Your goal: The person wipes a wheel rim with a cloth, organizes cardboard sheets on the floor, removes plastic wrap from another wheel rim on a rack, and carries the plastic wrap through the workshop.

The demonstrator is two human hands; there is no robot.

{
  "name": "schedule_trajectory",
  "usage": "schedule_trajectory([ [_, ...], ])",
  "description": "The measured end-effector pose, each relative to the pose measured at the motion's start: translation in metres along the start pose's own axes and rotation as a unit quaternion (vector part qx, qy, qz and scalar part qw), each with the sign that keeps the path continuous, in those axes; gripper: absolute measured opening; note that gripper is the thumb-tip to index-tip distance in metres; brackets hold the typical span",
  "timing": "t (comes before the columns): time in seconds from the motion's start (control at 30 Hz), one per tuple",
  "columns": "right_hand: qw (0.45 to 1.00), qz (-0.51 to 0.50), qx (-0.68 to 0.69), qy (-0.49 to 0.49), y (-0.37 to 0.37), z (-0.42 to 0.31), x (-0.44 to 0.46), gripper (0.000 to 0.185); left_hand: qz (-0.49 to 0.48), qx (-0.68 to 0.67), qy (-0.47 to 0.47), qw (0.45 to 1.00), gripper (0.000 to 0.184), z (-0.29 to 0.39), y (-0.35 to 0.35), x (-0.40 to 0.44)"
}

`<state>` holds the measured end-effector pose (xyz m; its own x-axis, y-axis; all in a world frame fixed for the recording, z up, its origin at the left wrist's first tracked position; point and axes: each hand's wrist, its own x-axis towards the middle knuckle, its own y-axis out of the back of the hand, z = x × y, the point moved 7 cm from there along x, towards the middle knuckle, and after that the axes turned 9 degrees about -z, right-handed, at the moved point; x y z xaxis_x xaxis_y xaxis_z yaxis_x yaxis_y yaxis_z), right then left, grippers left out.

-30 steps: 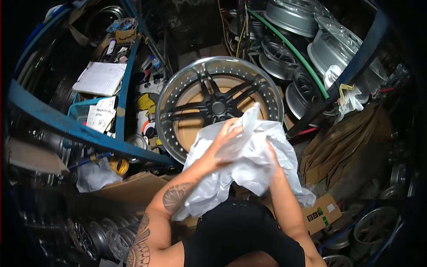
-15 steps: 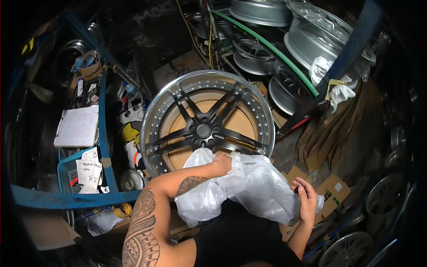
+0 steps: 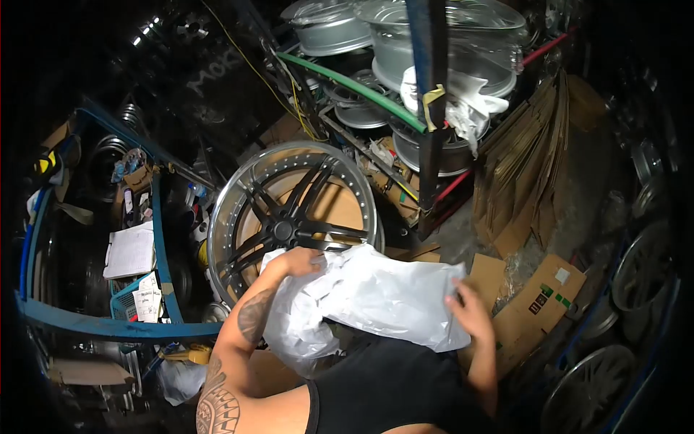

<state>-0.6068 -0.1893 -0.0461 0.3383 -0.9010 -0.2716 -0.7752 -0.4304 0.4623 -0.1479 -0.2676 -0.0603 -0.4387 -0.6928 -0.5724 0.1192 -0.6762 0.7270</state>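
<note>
White plastic (image 3: 401,293) has spread flatter; right hand (image 3: 471,312) at its edge.

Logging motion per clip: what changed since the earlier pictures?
The white plastic, bunched between both hands a second ago, now spreads rightward. The right hand has moved out to its right edge; whether it grips is unclear. The view swung right. The left hand stays on the plastic, the wheel in front.

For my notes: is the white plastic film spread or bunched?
Partly bunched: the white plastic film is crumpled at the left hand, smoother toward the right hand.
</note>
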Motion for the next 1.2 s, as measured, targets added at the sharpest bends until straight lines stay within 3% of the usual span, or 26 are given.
schedule_trajectory([
  [0.07,0.971,-0.128,0.202,0.024,-0.035,0.031,-0.001,0.059,-0.001,-0.030,0.078,0.996,0.053,0.047,0.036,-0.029],
  [0.2,0.965,-0.206,0.161,0.035,-0.044,0.043,-0.016,0.059,0.056,-0.139,0.144,0.978,0.054,0.156,0.059,-0.048],
  [0.27,0.966,-0.212,0.144,0.046,-0.032,0.048,-0.021,0.055,0.139,-0.181,-0.025,0.973,0.062,0.242,0.058,-0.035],
  [0.3,0.964,-0.212,0.150,0.052,-0.024,0.055,-0.024,0.050,0.138,-0.116,-0.062,0.982,0.066,0.271,0.050,-0.021],
  [0.37,0.979,-0.158,0.123,0.048,0.005,0.067,-0.034,0.050,0.138,0.002,-0.034,0.990,0.064,0.312,0.032,-0.002],
  [0.43,0.989,-0.051,0.034,0.131,0.031,0.092,-0.044,0.049,0.177,0.013,-0.027,0.984,0.054,0.328,0.018,0.016],
  [0.47,0.985,-0.136,0.103,-0.025,0.063,0.091,-0.059,0.049,0.191,0.047,-0.039,0.980,0.048,0.335,0.015,0.024],
  [0.53,0.999,-0.024,0.041,0.009,0.089,0.138,-0.069,0.049,0.189,0.021,-0.036,0.981,0.041,0.360,0.016,0.042],
  [0.6,0.996,-0.006,0.071,-0.057,0.130,0.161,-0.092,0.048,0.173,-0.063,-0.069,0.980,0.034,0.397,0.021,0.056],
  [0.67,0.991,0.072,0.087,-0.076,0.161,0.189,-0.111,0.048,0.111,-0.157,-0.083,0.978,0.030,0.426,0.018,0.076],
  [0.7,0.983,0.111,0.109,-0.097,0.182,0.186,-0.129,0.048,0.098,-0.132,-0.132,0.977,0.028,0.439,0.015,0.086],
  [0.73,0.973,0.148,0.132,-0.119,0.200,0.184,-0.146,0.048,0.046,-0.160,-0.108,0.980,0.028,0.459,0.012,0.096],
  [0.8,0.956,0.220,0.136,-0.142,0.223,0.199,-0.173,0.048,-0.015,-0.110,-0.141,0.984,0.026,0.481,-0.004,0.127],
  [0.87,0.936,0.273,0.159,-0.155,0.242,0.205,-0.200,0.044,-0.019,-0.050,-0.285,0.957,0.029,0.514,-0.012,0.154],
  [0.93,0.917,0.324,0.181,-0.145,0.262,0.206,-0.228,0.039,-0.094,-0.016,-0.270,0.958,0.030,0.551,-0.011,0.174],
  [1.0,0.873,0.459,0.126,-0.102,0.302,0.195,-0.276,0.033,-0.121,-0.004,-0.300,0.946,0.032,0.573,-0.009,0.199],
  [1.03,0.844,0.522,0.009,-0.126,0.343,0.166,-0.312,0.026,-0.132,0.001,-0.312,0.941,0.033,0.584,-0.006,0.212],
  [1.07,0.774,0.587,-0.179,-0.152,0.380,0.143,-0.343,0.021,-0.143,0.007,-0.324,0.935,0.034,0.594,-0.003,0.225],
  [1.13,0.644,0.695,-0.218,-0.233,0.437,0.124,-0.406,0.019,-0.154,0.016,-0.318,0.935,0.037,0.602,0.002,0.260],
  [1.2,0.461,0.708,-0.447,-0.296,0.479,0.120,-0.445,0.019,-0.157,0.029,-0.311,0.937,0.037,0.605,0.004,0.295],
])
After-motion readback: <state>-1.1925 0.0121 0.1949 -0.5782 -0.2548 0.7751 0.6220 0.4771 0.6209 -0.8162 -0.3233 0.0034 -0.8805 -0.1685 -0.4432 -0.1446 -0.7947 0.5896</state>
